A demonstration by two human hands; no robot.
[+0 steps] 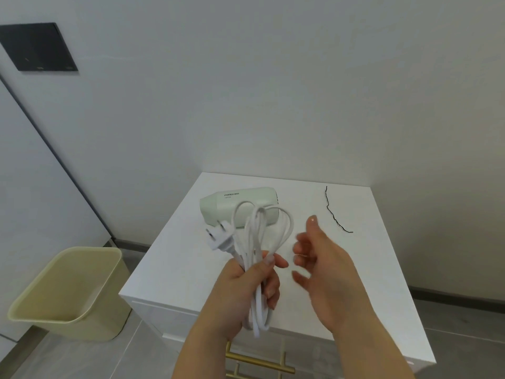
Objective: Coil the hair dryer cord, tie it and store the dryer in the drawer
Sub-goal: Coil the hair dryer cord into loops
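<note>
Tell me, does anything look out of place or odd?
Nothing stands out. The dryer lies on the cabinet, the tie lies loose nearby, the left hand grips the coiled cord, the right hand is open.

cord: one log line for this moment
left hand grips coiled cord | right hand open, empty | black tie on cabinet | dryer on cabinet

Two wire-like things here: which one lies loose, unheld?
The thin black tie wire, lying alone on the white cabinet top right of the hair dryer. The thick white cord is looped and gripped in the left hand.
</note>
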